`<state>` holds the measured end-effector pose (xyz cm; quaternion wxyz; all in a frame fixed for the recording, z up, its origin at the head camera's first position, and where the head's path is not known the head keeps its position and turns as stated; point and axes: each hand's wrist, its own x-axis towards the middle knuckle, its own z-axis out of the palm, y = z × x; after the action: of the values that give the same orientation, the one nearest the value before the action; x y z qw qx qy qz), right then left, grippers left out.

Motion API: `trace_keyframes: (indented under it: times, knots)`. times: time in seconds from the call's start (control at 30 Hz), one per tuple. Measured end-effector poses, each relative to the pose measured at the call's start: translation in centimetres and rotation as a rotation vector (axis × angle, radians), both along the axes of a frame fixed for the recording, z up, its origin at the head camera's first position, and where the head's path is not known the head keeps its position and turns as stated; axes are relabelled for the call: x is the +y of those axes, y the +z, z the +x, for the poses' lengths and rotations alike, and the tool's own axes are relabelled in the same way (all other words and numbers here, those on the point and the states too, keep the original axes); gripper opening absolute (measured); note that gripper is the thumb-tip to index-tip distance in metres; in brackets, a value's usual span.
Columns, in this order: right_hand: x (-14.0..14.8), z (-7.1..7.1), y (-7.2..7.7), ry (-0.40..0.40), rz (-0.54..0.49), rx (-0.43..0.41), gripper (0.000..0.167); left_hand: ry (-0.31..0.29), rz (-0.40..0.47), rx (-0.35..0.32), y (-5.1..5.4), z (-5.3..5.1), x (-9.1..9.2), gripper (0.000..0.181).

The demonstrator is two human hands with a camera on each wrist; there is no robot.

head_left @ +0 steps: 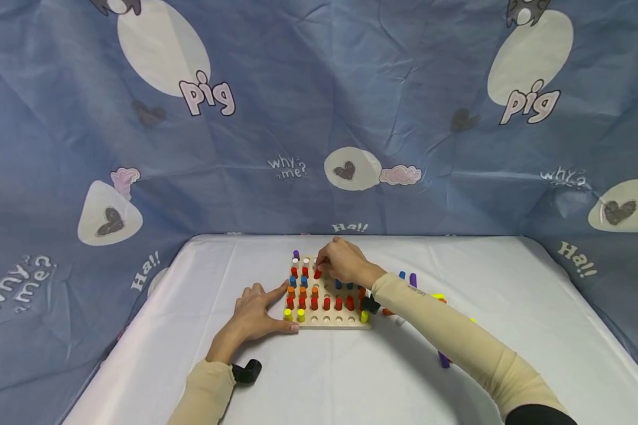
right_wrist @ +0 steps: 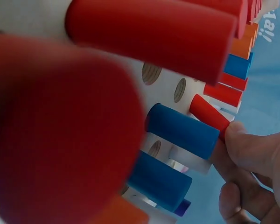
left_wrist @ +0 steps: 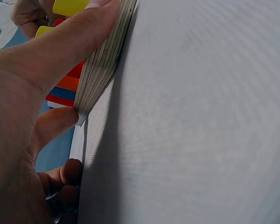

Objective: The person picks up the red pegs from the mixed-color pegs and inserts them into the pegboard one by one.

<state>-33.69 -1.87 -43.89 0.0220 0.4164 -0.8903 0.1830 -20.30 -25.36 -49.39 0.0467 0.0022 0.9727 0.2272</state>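
A light wooden pegboard (head_left: pixel 326 323) lies on the white table, with rows of coloured pegs standing in its holes. My right hand (head_left: pixel 347 260) is over the board's far part and pinches a red peg (right_wrist: pixel 210 114) between thumb and finger. That peg leans, its lower end at the board; whether it sits in a hole I cannot tell. Beside it in the right wrist view stand blue pegs (right_wrist: pixel 182 130). My left hand (head_left: pixel 255 316) rests at the board's near left corner, straight thumb along the front edge and index finger touching the left side. Its other fingers bend loosely beside the board.
Loose pegs lie right of the board, among them a purple peg (head_left: pixel 413 279) and yellow pegs (head_left: pixel 438 296); my right forearm partly covers them. Another purple peg (head_left: pixel 296 254) is at the board's far left corner. A blue printed cloth (head_left: pixel 319 118) hangs behind the table.
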Motion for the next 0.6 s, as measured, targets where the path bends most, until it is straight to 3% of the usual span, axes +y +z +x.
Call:
trace_keyframes:
  times: [0.37, 0.6]
  knots:
    - [-0.39, 0.01, -0.27, 0.078, -0.045, 0.009, 0.006, -0.005, 0.005, 0.005, 0.13, 0.0, -0.08, 0.114]
    - [0.1, -0.08, 0.0, 0.126, -0.028, -0.022, 0.013, -0.003, 0.004, 0.0, 0.12, -0.05, -0.05, 0.113]
